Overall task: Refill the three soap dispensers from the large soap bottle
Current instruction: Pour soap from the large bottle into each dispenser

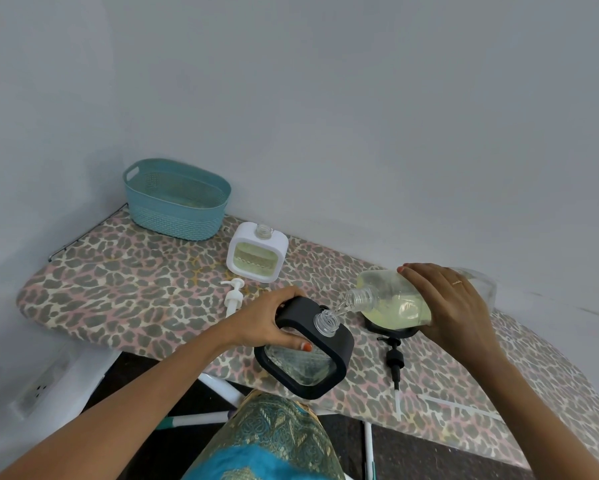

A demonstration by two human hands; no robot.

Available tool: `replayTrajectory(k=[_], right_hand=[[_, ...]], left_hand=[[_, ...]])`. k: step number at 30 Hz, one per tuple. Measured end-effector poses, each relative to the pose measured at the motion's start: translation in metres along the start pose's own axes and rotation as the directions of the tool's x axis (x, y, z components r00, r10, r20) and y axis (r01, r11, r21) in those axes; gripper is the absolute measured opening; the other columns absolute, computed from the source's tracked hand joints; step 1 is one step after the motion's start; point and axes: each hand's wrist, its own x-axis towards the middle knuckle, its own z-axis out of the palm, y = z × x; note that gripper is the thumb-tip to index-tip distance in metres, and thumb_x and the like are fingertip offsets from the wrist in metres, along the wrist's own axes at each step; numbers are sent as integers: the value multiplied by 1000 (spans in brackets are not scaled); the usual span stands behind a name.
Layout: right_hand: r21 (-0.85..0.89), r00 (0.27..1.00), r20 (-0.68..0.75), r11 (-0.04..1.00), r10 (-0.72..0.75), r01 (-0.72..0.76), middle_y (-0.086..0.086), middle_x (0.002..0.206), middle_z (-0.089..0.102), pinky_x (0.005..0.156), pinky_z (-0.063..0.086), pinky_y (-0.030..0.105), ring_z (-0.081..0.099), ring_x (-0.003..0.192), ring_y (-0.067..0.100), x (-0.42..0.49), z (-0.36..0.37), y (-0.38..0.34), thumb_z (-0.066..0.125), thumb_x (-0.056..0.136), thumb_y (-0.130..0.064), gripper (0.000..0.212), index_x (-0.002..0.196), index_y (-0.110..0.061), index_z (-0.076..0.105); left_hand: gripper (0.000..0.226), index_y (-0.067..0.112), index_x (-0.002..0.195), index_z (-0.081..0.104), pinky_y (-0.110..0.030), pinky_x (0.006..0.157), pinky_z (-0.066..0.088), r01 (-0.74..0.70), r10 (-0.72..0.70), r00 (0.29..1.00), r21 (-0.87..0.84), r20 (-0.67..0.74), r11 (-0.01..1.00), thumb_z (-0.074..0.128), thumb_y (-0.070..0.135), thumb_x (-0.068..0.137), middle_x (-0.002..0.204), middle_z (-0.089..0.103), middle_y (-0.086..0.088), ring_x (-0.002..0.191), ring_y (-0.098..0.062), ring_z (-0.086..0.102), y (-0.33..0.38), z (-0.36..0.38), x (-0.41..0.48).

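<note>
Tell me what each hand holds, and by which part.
Left hand grips the black dispenser by its frame's top corner; right hand holds the large soap bottle around its body.

A corner of a home: an ironing board [125, 282] in a leopard-print cover stands against plain pale walls [360, 116]. A teal plastic basket [173, 216] sits at the board's far left end, with a white soap dispenser [256, 252] on the board near it. A wall socket [40, 391] shows below the board's left end, and dark floor [412, 452] lies beneath.
</note>
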Motion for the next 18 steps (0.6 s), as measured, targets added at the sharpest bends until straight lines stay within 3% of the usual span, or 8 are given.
replayTrajectory(k=[5, 9, 13, 18], right_hand=[[12, 1000, -14, 1000, -2, 2, 15, 104, 68, 78, 52, 41, 65, 94, 32, 1, -2, 0, 66, 63, -42, 63, 115, -11, 48], [5, 1000, -2, 1000, 1, -1, 15, 104, 68, 77, 52, 40, 65, 94, 31, 1, -1, 0, 86, 50, -32, 77, 114, -11, 49], [9, 1000, -16, 1000, -7, 7, 14, 104, 68, 77, 52, 40, 58, 98, 27, 1, -2, 0, 85, 51, -33, 77, 115, -11, 48], [-2, 1000, 3, 1000, -10, 10, 15, 103, 68, 78, 52, 41, 66, 93, 32, 2, -3, 0, 89, 46, -28, 80, 114, -10, 48]], left_hand=[[53, 10, 107, 53, -37, 87, 51, 5, -5, 1000, -16, 0, 1000, 83, 21, 64, 102, 62, -9, 95, -21, 61, -1, 0, 0], [53, 10, 106, 53, -34, 85, 51, 5, -5, 1000, -15, -3, 1000, 83, 23, 64, 99, 61, -6, 93, -19, 61, 0, 0, 0], [48, 16, 103, 52, -28, 84, 50, -1, 1, 1000, -13, -10, 1000, 82, 16, 66, 96, 59, 1, 92, -13, 59, 1, 0, 1], [50, 12, 106, 53, -32, 86, 51, -8, 8, 1000, -13, -8, 1000, 82, 18, 65, 100, 61, -6, 94, -17, 60, -2, 1, 0]])
